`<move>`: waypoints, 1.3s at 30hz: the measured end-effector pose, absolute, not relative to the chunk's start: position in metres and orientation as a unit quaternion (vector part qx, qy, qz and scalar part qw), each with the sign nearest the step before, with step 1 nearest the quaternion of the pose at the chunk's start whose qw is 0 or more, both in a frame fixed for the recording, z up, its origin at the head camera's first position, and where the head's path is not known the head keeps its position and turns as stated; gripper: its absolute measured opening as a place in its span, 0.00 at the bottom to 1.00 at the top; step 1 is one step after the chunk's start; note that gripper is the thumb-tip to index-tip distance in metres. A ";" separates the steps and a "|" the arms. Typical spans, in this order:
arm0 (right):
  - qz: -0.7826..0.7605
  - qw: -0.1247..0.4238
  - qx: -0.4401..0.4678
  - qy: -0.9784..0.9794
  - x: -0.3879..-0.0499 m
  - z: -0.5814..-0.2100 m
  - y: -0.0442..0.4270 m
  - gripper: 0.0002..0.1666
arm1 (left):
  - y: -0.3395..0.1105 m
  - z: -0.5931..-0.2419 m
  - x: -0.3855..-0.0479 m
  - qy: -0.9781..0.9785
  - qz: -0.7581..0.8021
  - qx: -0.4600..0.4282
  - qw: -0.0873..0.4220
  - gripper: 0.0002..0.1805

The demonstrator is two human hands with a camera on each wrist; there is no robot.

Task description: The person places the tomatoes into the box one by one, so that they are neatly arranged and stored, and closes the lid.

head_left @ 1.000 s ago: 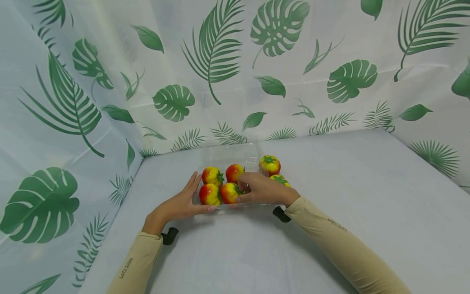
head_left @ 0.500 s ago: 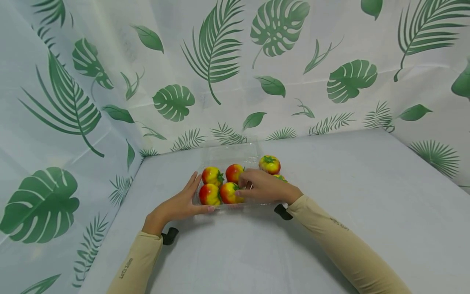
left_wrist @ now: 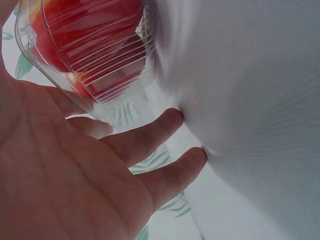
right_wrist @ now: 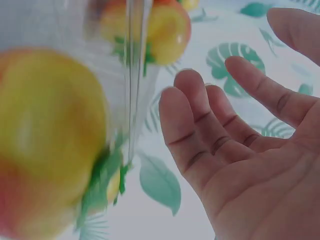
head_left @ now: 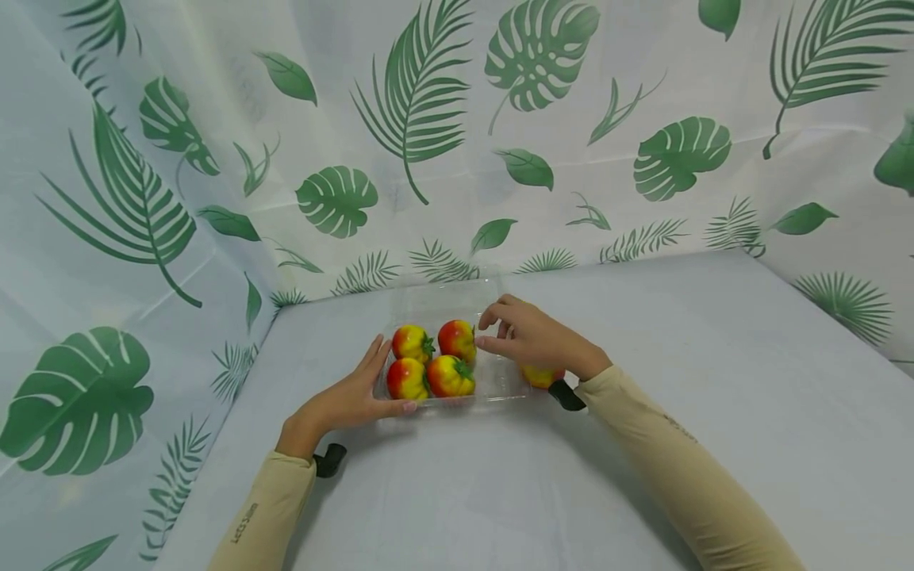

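Left hand, fingers spread, against clear container with four red-yellow fruits. Right hand apart, fingers loosely bent, near another fruit outside.

White sheeting printed with green leaves hangs behind and beside a pale tabletop.

White cloth printed with green leaves lines the left, far and right edges of a pale surface.
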State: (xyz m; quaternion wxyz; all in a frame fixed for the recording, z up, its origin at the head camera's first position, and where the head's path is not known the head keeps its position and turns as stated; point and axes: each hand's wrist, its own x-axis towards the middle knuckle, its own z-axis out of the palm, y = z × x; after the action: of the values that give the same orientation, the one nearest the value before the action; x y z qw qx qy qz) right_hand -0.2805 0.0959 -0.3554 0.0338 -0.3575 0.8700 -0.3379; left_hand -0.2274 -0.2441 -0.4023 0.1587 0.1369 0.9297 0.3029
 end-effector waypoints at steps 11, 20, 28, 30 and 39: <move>-0.355 0.000 -0.307 0.883 -0.295 -0.351 0.124 0.20 | -0.244 -0.401 -0.226 0.930 0.303 0.134 0.162 0.71; -0.353 0.008 -0.268 0.896 -0.312 -0.360 0.146 0.26 | -0.244 -0.402 -0.226 0.930 0.303 0.135 0.159 0.71; -0.347 0.063 -0.273 0.895 -0.323 -0.375 0.162 0.29 | -0.244 -0.404 -0.228 0.930 0.304 0.132 0.160 0.71; -0.348 0.073 -0.272 0.894 -0.325 -0.379 0.165 0.30 | -0.243 -0.404 -0.228 0.930 0.303 0.131 0.160 0.71; -0.354 0.103 -0.253 0.894 -0.331 -0.394 0.171 0.32 | -0.243 -0.404 -0.228 0.929 0.306 0.131 0.161 0.71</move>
State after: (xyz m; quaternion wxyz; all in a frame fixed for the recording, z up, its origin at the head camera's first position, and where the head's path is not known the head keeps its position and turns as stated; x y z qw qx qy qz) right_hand -0.3312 0.1708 -0.3937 0.1031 -0.2527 0.8944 -0.3544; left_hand -0.2284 -0.2430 -0.4041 0.1607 0.1306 0.9294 0.3056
